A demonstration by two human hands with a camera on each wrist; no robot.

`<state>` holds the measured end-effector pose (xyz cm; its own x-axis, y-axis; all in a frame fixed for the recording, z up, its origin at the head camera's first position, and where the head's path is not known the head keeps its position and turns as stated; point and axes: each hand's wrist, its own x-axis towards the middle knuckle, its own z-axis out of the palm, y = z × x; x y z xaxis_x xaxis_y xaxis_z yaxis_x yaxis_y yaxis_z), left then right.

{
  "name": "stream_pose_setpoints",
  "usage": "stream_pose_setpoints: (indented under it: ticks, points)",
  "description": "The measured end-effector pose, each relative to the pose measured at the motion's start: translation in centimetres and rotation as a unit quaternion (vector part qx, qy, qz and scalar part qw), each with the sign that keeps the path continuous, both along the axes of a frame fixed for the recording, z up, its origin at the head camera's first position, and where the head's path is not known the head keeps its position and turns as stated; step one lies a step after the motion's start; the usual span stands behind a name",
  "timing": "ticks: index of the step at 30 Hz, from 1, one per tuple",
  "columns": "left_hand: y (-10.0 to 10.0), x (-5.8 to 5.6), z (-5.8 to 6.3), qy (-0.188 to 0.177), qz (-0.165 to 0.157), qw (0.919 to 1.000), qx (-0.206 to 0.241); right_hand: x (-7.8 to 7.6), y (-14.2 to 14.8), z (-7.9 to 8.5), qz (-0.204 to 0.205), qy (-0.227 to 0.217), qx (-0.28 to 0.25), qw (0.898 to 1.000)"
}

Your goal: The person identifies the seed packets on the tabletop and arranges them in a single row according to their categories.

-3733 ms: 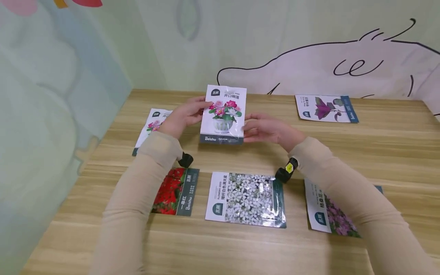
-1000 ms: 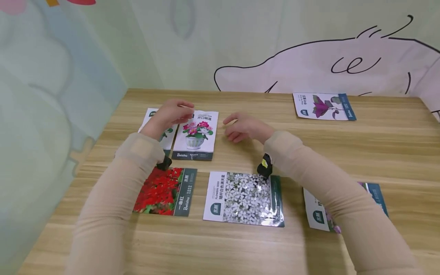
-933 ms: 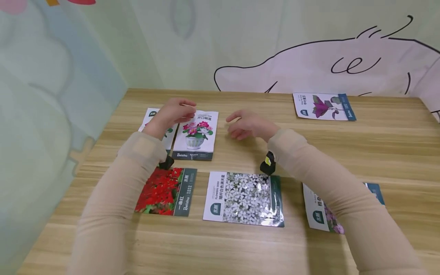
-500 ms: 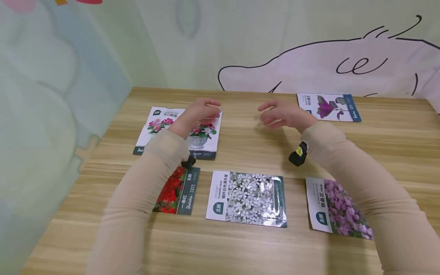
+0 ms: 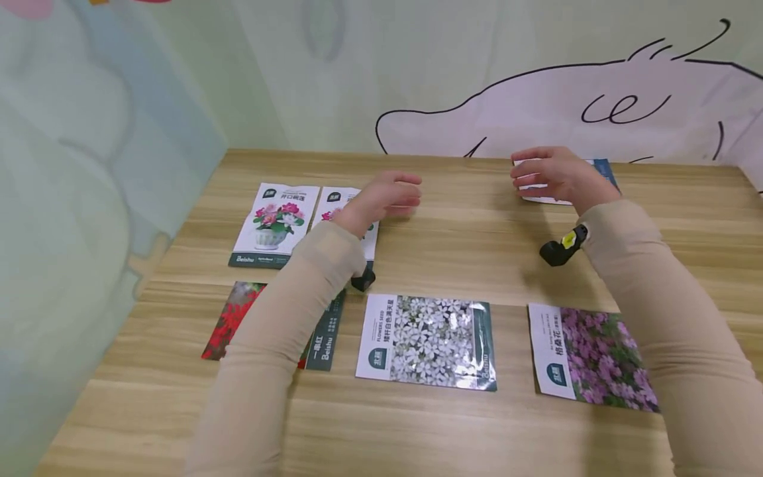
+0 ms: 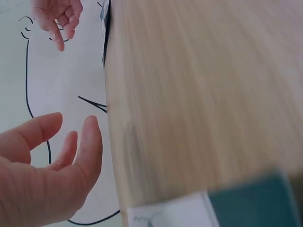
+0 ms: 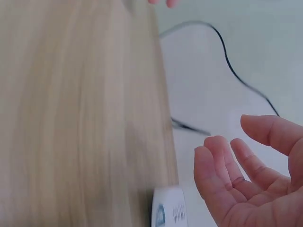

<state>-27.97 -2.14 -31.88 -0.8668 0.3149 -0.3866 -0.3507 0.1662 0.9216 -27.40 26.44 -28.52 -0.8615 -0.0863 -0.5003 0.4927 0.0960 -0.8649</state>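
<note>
My left hand (image 5: 384, 199) hovers with loosely bent fingers over the right edge of a seed packet (image 5: 371, 242) showing potted pink flowers, partly hidden by the hand and wrist. A matching lotus seed packet (image 5: 275, 222) lies directly to its left. At the back right, my right hand (image 5: 557, 173) is in the air over a seed packet (image 5: 603, 169), covering most of it. In the right wrist view the fingers (image 7: 253, 165) are spread and hold nothing. The left wrist view likewise shows the left hand (image 6: 57, 165) with nothing between thumb and fingers.
Along the front lie a red-flower packet (image 5: 324, 338), half covered by the left sleeve, a white-flower packet (image 5: 432, 341) and a purple-flower packet (image 5: 602, 358), overlapped by the right sleeve. The wooden table (image 5: 453, 430) meets a painted wall (image 5: 286, 79) at the back and left.
The lotus packet held in both hands earlier now lies on the table beside its match. Since then both hands have moved right, the right one reaching the back-right packet.
</note>
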Motion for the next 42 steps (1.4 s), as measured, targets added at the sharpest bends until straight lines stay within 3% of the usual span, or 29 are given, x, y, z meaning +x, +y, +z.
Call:
stream_pose_setpoints:
  ticks: [5,11,14,18,21,25,30,34,39,42]
  points:
    - [2.0,0.1,-0.2,-0.016,0.003,0.9994,0.031,0.1,3.0,0.0,-0.040,-0.003,-0.027,0.999]
    - [4.4,0.3,-0.1,-0.024,-0.012,0.9980,0.058,0.7,6.3,0.2,-0.116,-0.009,-0.069,0.991]
    - [5.4,0.3,-0.2,-0.016,-0.040,0.9970,0.065,1.1,7.4,0.1,-0.134,0.004,-0.063,0.989]
    - [6.8,0.2,-0.7,0.012,-0.103,0.9930,0.056,1.8,8.6,-0.7,-0.149,0.026,-0.047,0.987]
    - [7.9,0.2,-1.2,0.019,-0.124,0.9901,0.064,2.3,9.3,-1.7,-0.182,0.041,-0.056,0.981]
    - [9.3,0.3,-1.7,0.003,-0.123,0.9883,0.089,2.9,10.2,-2.8,-0.262,0.071,-0.088,0.959]
    - [10.9,0.2,-2.2,-0.035,-0.109,0.9857,0.124,3.0,11.1,-3.4,-0.357,0.102,-0.110,0.922]
    - [11.8,0.0,-2.3,-0.051,-0.092,0.9839,0.144,3.0,11.4,-3.5,-0.394,0.127,-0.107,0.904]
    - [13.0,0.0,-2.4,-0.047,-0.101,0.9811,0.158,3.2,11.4,-4.1,-0.384,0.145,-0.094,0.907]
    - [13.8,0.3,-2.4,-0.051,-0.093,0.9782,0.178,3.2,11.3,-4.5,-0.375,0.127,-0.073,0.915]
